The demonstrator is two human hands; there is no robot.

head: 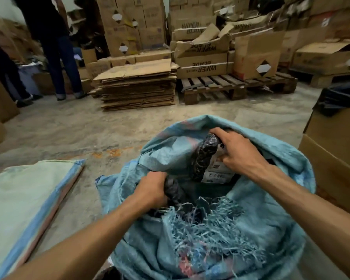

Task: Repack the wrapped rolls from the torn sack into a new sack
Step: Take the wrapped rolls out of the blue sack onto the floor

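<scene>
Frayed blue strands mark the torn sack (220,235), its mouth gaping below the worker. Both hands reach inside: the left hand (153,187) curls round one black wrapped roll (175,194), the right hand (237,151) grips a second roll (203,156) standing nearly upright, long axis toward the camera. Lower ends stay hidden. Left of it, flat on the floor, lies the new sack (20,201).

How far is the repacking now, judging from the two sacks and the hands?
It looks barely started. The new sack lies flat on the floor, apparently with nothing in it. In hand: the left hand grips one black wrapped roll and the right hand holds another roll, both inside the torn sack. Left: moving these rolls, and whatever else the torn sack hides, across.
</scene>
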